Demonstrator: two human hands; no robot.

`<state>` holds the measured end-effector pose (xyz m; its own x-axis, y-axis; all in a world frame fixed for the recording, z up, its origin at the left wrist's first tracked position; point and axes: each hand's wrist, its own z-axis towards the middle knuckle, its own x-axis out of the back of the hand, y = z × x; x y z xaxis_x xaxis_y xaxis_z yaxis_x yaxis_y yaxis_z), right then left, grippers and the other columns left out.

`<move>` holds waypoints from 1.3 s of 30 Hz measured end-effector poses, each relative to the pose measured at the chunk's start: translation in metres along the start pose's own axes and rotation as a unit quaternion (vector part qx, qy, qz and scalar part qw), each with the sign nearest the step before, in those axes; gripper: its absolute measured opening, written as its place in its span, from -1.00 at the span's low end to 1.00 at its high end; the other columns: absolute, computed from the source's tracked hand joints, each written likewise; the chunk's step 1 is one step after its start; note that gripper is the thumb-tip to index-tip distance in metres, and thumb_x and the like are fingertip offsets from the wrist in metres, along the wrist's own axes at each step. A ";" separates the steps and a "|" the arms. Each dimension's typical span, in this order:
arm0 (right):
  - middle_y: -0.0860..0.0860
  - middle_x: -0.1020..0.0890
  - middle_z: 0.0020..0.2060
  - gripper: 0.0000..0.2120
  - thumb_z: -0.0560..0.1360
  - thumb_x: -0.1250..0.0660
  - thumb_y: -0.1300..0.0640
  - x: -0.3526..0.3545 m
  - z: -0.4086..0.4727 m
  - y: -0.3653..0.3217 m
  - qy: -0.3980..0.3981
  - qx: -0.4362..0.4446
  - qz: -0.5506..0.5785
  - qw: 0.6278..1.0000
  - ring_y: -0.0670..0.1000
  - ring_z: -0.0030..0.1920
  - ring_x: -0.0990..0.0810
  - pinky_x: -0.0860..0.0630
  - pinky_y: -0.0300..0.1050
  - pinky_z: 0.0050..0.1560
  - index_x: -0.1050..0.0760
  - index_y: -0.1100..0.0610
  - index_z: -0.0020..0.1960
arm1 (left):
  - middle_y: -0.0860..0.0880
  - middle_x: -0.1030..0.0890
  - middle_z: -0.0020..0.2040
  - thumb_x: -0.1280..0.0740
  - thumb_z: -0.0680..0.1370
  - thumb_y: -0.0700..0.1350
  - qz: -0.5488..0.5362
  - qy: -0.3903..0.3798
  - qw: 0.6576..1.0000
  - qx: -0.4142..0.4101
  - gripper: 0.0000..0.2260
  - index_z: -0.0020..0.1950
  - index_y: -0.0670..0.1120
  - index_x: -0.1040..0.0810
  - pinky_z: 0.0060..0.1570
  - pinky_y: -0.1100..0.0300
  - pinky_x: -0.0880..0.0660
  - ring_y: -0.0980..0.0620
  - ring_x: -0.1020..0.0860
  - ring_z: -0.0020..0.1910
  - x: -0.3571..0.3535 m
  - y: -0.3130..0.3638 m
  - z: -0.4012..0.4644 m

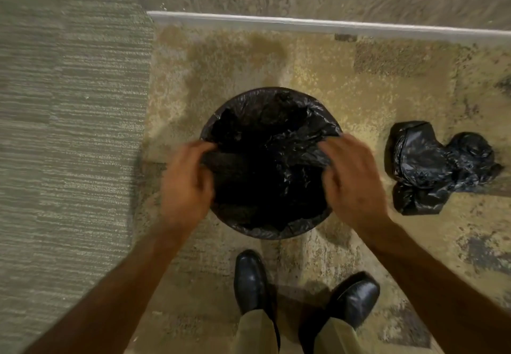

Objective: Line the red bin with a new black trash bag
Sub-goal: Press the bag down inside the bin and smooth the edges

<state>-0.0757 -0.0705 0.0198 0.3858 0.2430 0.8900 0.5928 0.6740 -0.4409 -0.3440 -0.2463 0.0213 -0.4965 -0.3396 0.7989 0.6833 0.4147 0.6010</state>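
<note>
Carpet floor (69, 132), tan patterned rug (318, 77) w/ round bin at frame ctr, white baseboard (304, 23) across top.
Bin's red not visible; black trash bag (265, 143) covers rim & inside. Crumpled black bag (434, 165) on rug, right of bin. Left hand (185, 185) & right hand (356, 179) blurred, fingers curled onto bag at rim sides; grip can't tell. Black shoes (250, 279) at bottom.

Patterned tan carpet (318, 71), lined bin (235, 99), crumpled black bag (431, 165) beside it, shoes (250, 279)
</note>
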 end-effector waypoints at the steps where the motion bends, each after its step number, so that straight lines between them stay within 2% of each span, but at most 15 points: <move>1: 0.10 -0.47 0.40 -0.57 0.58 -0.15 0.12 -0.003 0.016 -0.009 -0.069 0.071 -0.042 0.994 0.20 0.50 -0.29 -0.14 0.17 0.54 -0.42 0.14 0.43 | 0.02 -0.50 0.35 -0.23 0.51 -0.15 0.042 -0.093 0.992 -0.069 -0.57 0.39 0.03 -0.48 0.36 0.10 -0.38 0.01 -0.42 0.40 -0.006 0.016 0.009; 3: 0.14 -0.37 0.51 -0.49 0.59 -0.13 0.03 -0.016 0.040 -0.030 -0.231 0.162 -0.162 0.946 0.29 0.57 -0.12 0.01 0.24 0.57 -0.35 0.13 0.51 | -0.07 -0.41 0.51 -0.22 0.58 0.01 0.198 -0.292 0.925 -0.144 -0.54 0.49 -0.02 -0.42 0.53 -0.11 -0.12 -0.14 -0.21 0.57 -0.031 0.040 0.018; 5: 0.15 -0.16 0.61 -0.42 0.63 -0.07 -0.06 -0.036 0.054 -0.036 -0.356 0.221 -0.276 0.865 0.33 0.60 0.07 0.15 0.27 0.57 -0.17 0.11 0.60 | -0.11 -0.14 0.64 -0.07 0.64 0.19 0.364 -0.437 0.807 -0.158 -0.41 0.62 -0.06 -0.18 0.55 -0.19 0.16 -0.18 0.08 0.63 -0.057 0.051 0.025; 6: 0.15 -0.08 0.63 -0.41 0.65 -0.03 -0.09 -0.045 0.061 -0.034 -0.391 0.245 -0.324 0.826 0.33 0.60 0.13 0.21 0.28 0.56 -0.11 0.09 0.63 | -0.12 -0.04 0.66 -0.01 0.64 0.26 0.426 -0.469 0.756 -0.165 -0.34 0.65 -0.07 -0.08 0.54 -0.23 0.23 -0.20 0.16 0.63 -0.068 0.052 0.032; 8: 0.12 0.02 0.64 -0.40 0.66 0.01 -0.15 -0.062 0.074 -0.023 -0.423 0.275 -0.401 0.764 0.32 0.60 0.20 0.32 0.33 0.52 -0.06 0.05 0.64 | -0.16 0.06 0.67 0.07 0.61 0.35 0.501 -0.482 0.699 -0.169 -0.24 0.66 -0.09 0.04 0.51 -0.28 0.29 -0.24 0.23 0.61 -0.086 0.045 0.043; 12: 0.07 0.04 0.65 -0.36 0.65 0.07 -0.25 -0.080 0.091 -0.003 -0.448 0.264 -0.502 0.692 0.27 0.61 0.18 0.42 0.39 0.44 -0.04 0.00 0.64 | -0.19 0.11 0.66 0.06 0.52 0.46 0.569 -0.472 0.659 -0.139 -0.12 0.66 -0.08 0.11 0.47 -0.31 0.35 -0.26 0.22 0.61 -0.104 0.026 0.057; 16: 0.12 -0.05 0.64 -0.36 0.66 0.14 -0.22 -0.064 0.101 0.015 -0.448 0.258 -0.555 0.652 0.27 0.61 0.14 0.38 0.35 0.50 -0.07 0.07 0.64 | -0.25 0.07 0.65 0.06 0.57 0.39 0.585 -0.458 0.656 -0.131 -0.18 0.66 -0.13 0.07 0.48 -0.30 0.33 -0.29 0.14 0.62 -0.092 0.013 0.069; 18: 0.17 -0.09 0.62 -0.41 0.68 0.10 -0.15 -0.057 0.096 0.010 -0.471 0.244 -0.528 0.664 0.27 0.61 0.09 0.35 0.34 0.51 -0.14 0.11 0.62 | -0.26 0.02 0.64 0.01 0.59 0.34 0.566 -0.457 0.671 -0.143 -0.21 0.65 -0.14 0.00 0.50 -0.30 0.29 -0.29 0.08 0.62 -0.087 0.012 0.068; 20: 0.19 -0.17 0.60 -0.45 0.67 0.03 -0.09 -0.062 0.082 -0.006 -0.478 0.212 -0.429 0.736 0.27 0.61 0.00 0.29 0.31 0.54 -0.22 0.12 0.59 | -0.24 -0.11 0.62 -0.09 0.59 0.29 0.507 -0.454 0.720 -0.135 -0.26 0.64 -0.13 -0.10 0.52 -0.28 0.21 -0.28 -0.03 0.61 -0.087 0.013 0.066; 23: 0.16 -0.38 0.48 -0.51 0.66 0.01 -0.11 -0.072 0.061 -0.036 -0.464 0.107 -0.195 0.858 0.22 0.53 -0.20 -0.01 0.23 0.55 -0.39 0.09 0.46 | -0.19 -0.46 0.41 -0.23 0.56 0.10 0.322 -0.405 0.852 -0.078 -0.50 0.46 -0.08 -0.40 0.45 -0.16 -0.23 -0.23 -0.39 0.42 -0.089 0.024 0.081; 26: 0.13 -0.42 0.47 -0.48 0.65 0.04 -0.21 -0.078 0.048 -0.055 -0.539 -0.048 0.012 0.841 0.20 0.47 -0.31 -0.22 0.17 0.48 -0.38 0.01 0.47 | -0.18 -0.59 0.25 -0.29 0.54 0.02 0.119 -0.349 0.928 0.049 -0.64 0.30 -0.10 -0.51 0.19 -0.06 -0.53 -0.23 -0.56 0.23 -0.093 0.036 0.109; 31: 0.13 -0.26 0.58 -0.37 0.65 0.10 -0.26 -0.100 0.027 -0.047 -0.621 -0.089 -0.054 0.777 0.20 0.54 -0.25 -0.15 0.20 0.53 -0.22 0.03 0.59 | -0.11 -0.59 0.23 -0.32 0.54 0.17 0.013 -0.326 0.929 0.172 -0.56 0.31 -0.06 -0.53 0.00 0.13 -0.44 -0.17 -0.57 0.18 -0.113 0.034 0.140; 34: 0.16 -0.29 0.56 -0.36 0.66 0.09 -0.25 -0.108 0.020 -0.040 -0.661 -0.107 -0.087 0.738 0.20 0.51 -0.29 -0.18 0.14 0.53 -0.24 0.11 0.58 | -0.15 -0.57 0.28 -0.32 0.56 0.14 0.023 -0.327 0.929 0.171 -0.55 0.35 -0.08 -0.51 0.12 0.10 -0.45 -0.19 -0.55 0.24 -0.123 0.026 0.133; 37: 0.18 -0.37 0.51 -0.38 0.65 0.04 -0.25 -0.108 0.019 -0.035 -0.647 -0.109 -0.081 0.751 0.20 0.45 -0.38 -0.29 0.09 0.46 -0.31 0.11 0.54 | -0.19 -0.52 0.33 -0.29 0.58 0.06 0.074 -0.332 0.934 0.105 -0.55 0.43 -0.10 -0.41 0.23 -0.02 -0.46 -0.24 -0.51 0.29 -0.119 0.024 0.119; 39: 0.18 -0.42 0.47 -0.43 0.65 0.01 -0.21 -0.105 0.025 -0.034 -0.603 -0.051 -0.110 0.789 0.21 0.45 -0.38 -0.27 0.09 0.46 -0.37 0.09 0.50 | -0.21 -0.41 0.43 -0.26 0.60 0.00 0.210 -0.362 0.908 0.000 -0.48 0.52 -0.13 -0.26 0.32 -0.10 -0.41 -0.26 -0.42 0.38 -0.117 0.024 0.103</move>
<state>-0.1540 -0.1018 -0.0561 -0.6507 0.6554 0.3836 0.6284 0.7483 -0.2126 -0.3243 -0.1096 -0.0554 -0.4140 0.4930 0.7652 0.8938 0.3794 0.2392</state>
